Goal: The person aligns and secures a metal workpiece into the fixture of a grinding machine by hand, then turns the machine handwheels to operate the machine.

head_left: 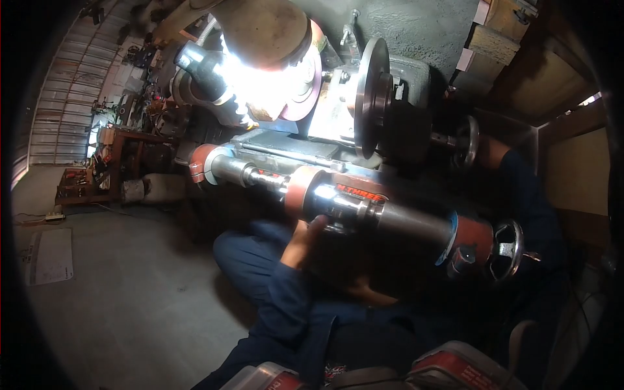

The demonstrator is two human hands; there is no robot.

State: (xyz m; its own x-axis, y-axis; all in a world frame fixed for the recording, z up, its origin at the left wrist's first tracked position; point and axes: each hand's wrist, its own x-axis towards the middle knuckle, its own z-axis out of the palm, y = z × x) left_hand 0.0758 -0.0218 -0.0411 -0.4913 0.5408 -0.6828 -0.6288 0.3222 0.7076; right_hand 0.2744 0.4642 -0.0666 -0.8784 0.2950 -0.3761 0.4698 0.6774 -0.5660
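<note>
My left hand (304,242) reaches up to the underside of a long horizontal machine shaft, beside a red collar (303,192). Its fingers are closed around the lower edge of a chrome fitting (344,207), partly out of sight. Farther back at the right, my right hand (492,155) is at the rim of a metal handwheel (467,143); its fingers are lost in shadow. Left of that wheel stands a large upright metal disc (372,97). A second handwheel (507,251) sits at the shaft's right end, next to a red housing (475,238).
A lamp (263,32) glares over a pinkish grinding wheel (305,88) behind the shaft. A cluttered wooden bench (117,153) stands at the left. Red-labelled containers (455,367) are at the bottom edge. Wooden blocks (494,44) are at the upper right.
</note>
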